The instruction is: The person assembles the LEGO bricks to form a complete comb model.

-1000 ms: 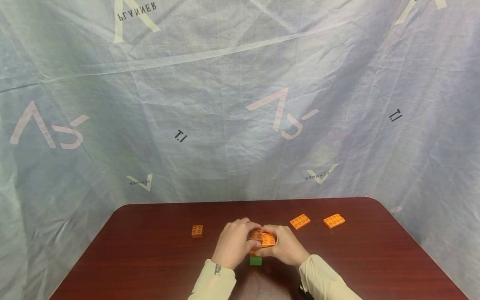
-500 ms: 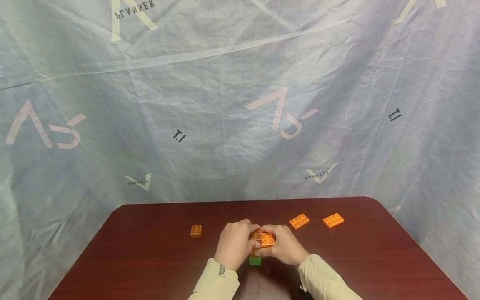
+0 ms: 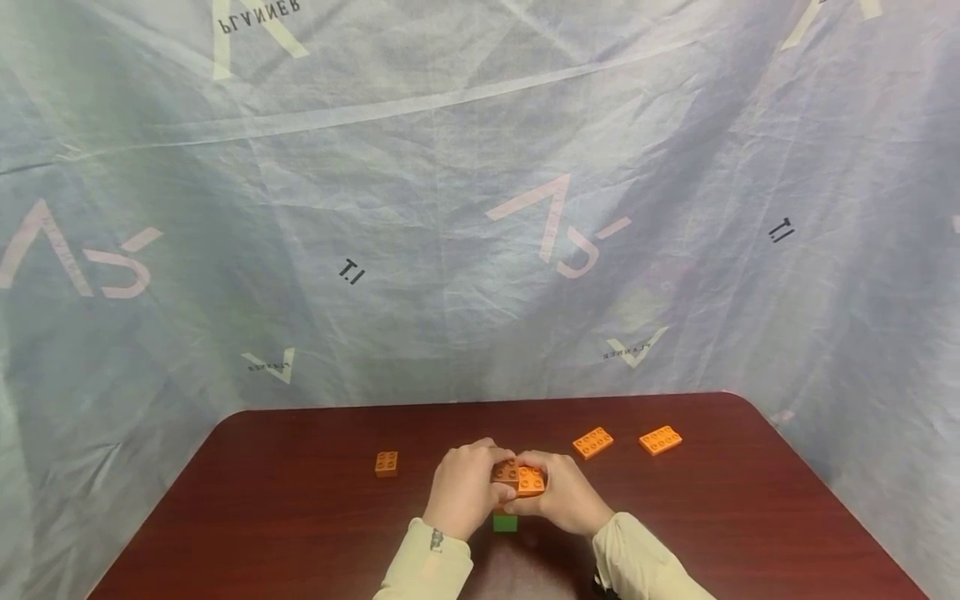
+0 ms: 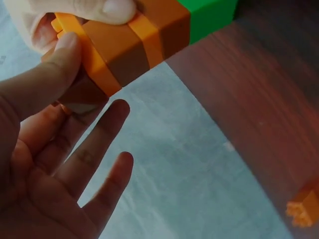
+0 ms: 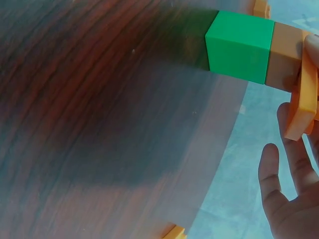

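Observation:
A stack of toy building bricks stands between both hands in the head view. Its green block [image 5: 239, 47] is at the bottom on the table, with brown bricks [image 4: 117, 47] and orange plates [image 4: 94, 57] layered above. My left hand [image 3: 462, 487] pinches a brown brick [image 3: 506, 472] at the top left, thumb on the near side; its other fingers stretch free in the left wrist view. From the right, my right hand [image 3: 566, 493] grips the upper stack beside an orange plate [image 3: 531, 481] whose studs show. Fingers hide much of the middle layers in the head view.
On the dark red table [image 3: 300, 533], a small brown-orange brick [image 3: 386, 464] lies left of the hands. Two orange plates, one nearer [image 3: 593, 442] and one farther right [image 3: 661, 440], lie toward the back. A grey printed cloth [image 3: 442, 317] hangs behind the table.
The whole head view has slid slightly leftward. Both hands stay on the stack, in nearly the same places relative to it.

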Action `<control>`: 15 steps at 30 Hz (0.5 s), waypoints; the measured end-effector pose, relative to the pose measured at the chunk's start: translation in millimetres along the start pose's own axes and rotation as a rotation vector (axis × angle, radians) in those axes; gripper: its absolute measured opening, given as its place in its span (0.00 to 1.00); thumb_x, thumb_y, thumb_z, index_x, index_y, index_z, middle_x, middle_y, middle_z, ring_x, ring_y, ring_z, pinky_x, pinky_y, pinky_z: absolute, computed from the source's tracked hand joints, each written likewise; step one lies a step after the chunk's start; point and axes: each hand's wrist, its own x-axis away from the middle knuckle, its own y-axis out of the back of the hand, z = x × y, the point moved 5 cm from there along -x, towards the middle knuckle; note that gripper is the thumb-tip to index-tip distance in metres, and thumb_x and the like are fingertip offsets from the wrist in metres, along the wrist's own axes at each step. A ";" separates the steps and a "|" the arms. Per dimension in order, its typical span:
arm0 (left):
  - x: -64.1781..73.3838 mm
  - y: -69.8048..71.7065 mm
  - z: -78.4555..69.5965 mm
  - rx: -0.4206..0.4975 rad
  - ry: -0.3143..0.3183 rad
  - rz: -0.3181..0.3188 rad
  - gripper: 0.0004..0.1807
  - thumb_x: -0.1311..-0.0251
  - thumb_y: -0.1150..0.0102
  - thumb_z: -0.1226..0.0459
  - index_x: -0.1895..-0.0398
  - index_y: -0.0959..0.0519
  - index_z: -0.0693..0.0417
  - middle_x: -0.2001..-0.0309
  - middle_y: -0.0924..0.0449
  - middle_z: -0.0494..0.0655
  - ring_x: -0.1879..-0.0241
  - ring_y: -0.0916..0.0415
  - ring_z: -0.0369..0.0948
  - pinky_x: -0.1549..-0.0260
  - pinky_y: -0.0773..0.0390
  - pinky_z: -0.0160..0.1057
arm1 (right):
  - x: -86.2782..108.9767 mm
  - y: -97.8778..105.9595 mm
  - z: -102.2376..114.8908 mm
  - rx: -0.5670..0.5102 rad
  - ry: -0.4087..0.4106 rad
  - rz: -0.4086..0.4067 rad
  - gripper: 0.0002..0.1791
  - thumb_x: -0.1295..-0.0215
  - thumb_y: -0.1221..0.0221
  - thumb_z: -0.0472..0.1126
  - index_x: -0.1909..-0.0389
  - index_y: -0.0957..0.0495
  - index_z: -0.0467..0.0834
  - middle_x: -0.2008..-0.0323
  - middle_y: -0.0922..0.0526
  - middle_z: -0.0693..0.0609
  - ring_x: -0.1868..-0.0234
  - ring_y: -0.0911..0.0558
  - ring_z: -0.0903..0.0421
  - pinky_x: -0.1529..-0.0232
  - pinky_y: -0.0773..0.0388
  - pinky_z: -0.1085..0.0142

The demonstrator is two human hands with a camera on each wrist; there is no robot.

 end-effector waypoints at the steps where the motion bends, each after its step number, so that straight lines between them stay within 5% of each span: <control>1: -0.2 -1.1 2.7 0.042 0.013 0.011 0.20 0.56 0.17 0.61 0.57 0.11 0.52 0.67 0.18 0.40 0.72 0.24 0.38 0.72 0.24 0.38 | 0.3 -0.4 0.4 -0.006 0.001 -0.003 0.20 0.51 0.21 0.48 0.58 0.15 0.51 0.66 0.17 0.61 0.69 0.23 0.65 0.68 0.24 0.69; 8: 0.5 -13.0 23.2 0.349 0.144 0.091 0.20 0.52 0.20 0.63 0.53 0.13 0.51 0.49 0.16 0.52 0.52 0.19 0.52 0.57 0.19 0.52 | 0.2 -0.4 1.8 -0.004 0.000 -0.008 0.21 0.53 0.20 0.48 0.57 0.15 0.51 0.68 0.17 0.62 0.72 0.24 0.66 0.71 0.25 0.69; 15: 5.0 -24.3 37.1 0.572 0.202 0.114 0.20 0.48 0.22 0.63 0.50 0.14 0.49 0.41 0.20 0.57 0.35 0.30 0.63 0.41 0.31 0.68 | -0.2 -1.1 -2.5 0.011 -0.019 -0.002 0.22 0.53 0.20 0.50 0.58 0.16 0.51 0.69 0.18 0.62 0.73 0.24 0.66 0.72 0.25 0.69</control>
